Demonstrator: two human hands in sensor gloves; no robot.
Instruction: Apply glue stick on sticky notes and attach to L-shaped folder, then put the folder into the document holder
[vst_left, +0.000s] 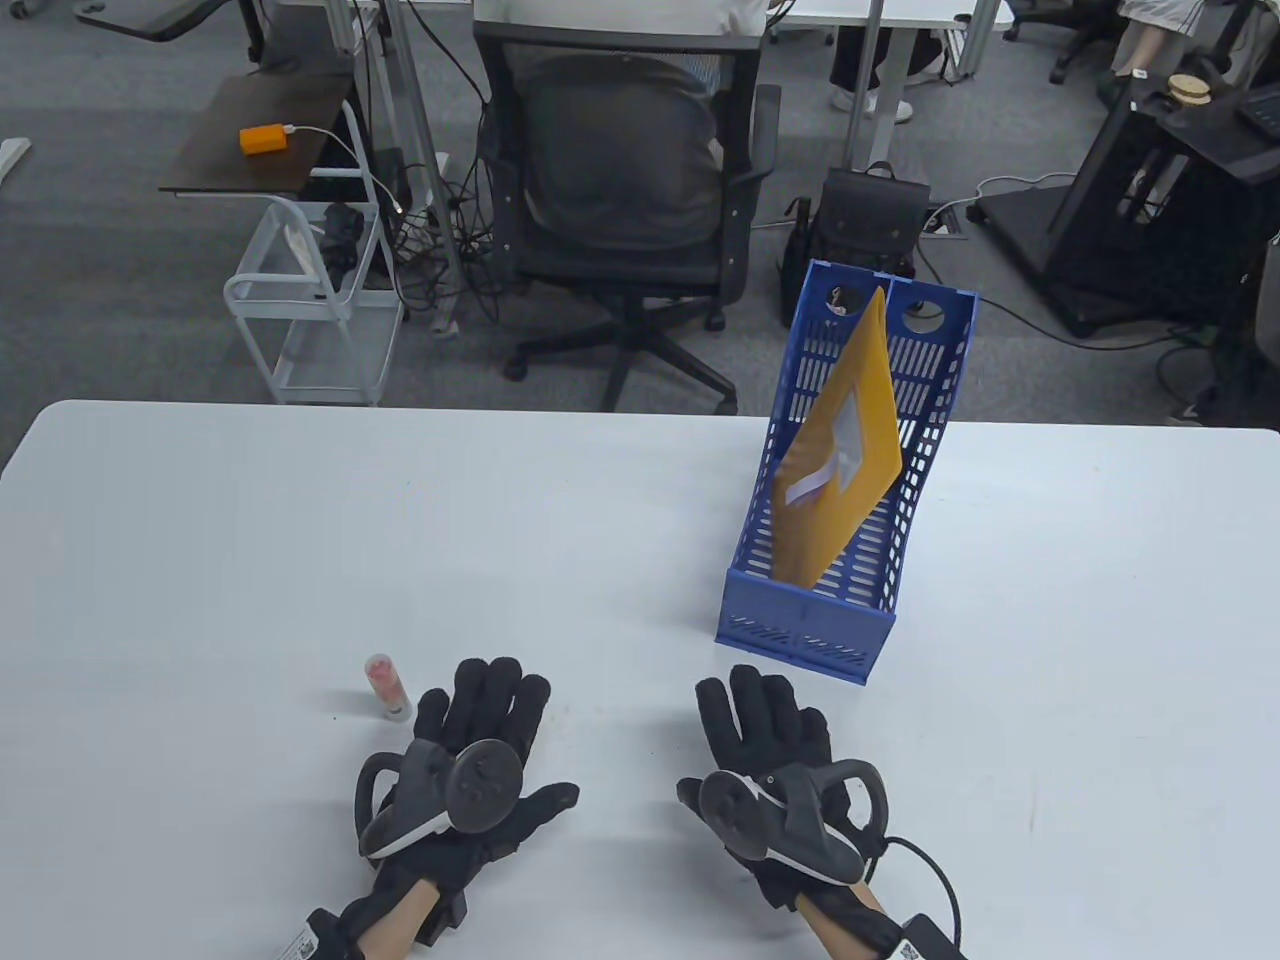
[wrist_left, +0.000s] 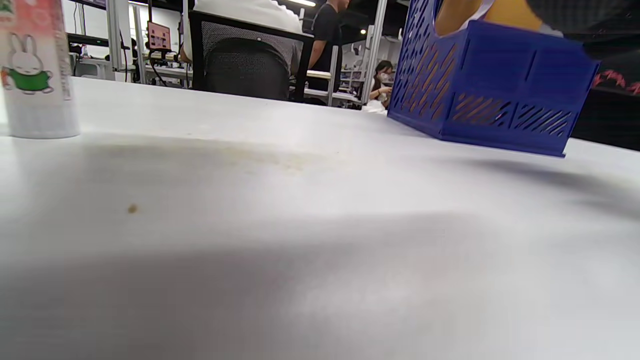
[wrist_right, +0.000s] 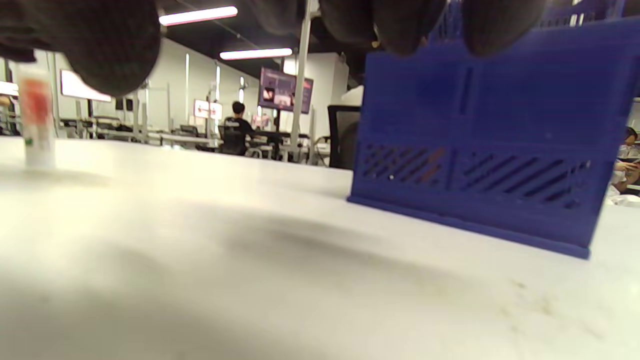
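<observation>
The white table (vst_left: 200, 560) carries everything here. Beyond its far edge a black office chair (vst_left: 625, 200) stands on grey carpet with a person seated in it, back to the table; a small white wire cart (vst_left: 310, 310) is off the far left corner, and a black bag (vst_left: 870, 215) sits on the floor behind the blue document holder (vst_left: 850, 470).

The document holder stands upright near the middle of the table, right of centre, its low front wall facing the near edge. Inside it the yellow folder (vst_left: 840, 440) leans tilted, its upper corner rising above the tall back wall near the 2 round holes. White paper (vst_left: 830, 475) shows on the folder's face; whether that is the sticky notes I cannot tell.

The left hand (vst_left: 470, 760) lies flat on the table near the near edge, fingers straight and slightly spread, thumb out to the side, holding nothing. The right hand (vst_left: 770, 760) lies flat likewise, fingers straight and close together, pointing at the holder's front wall but apart from it. Nothing lies between the 2 hands.

The glue stick (vst_left: 388, 686) stands upright and capped, just beside the left hand's fingertips, on their left and not touching. In the left wrist view it (wrist_left: 35, 70) shows a rabbit picture on its label.
</observation>
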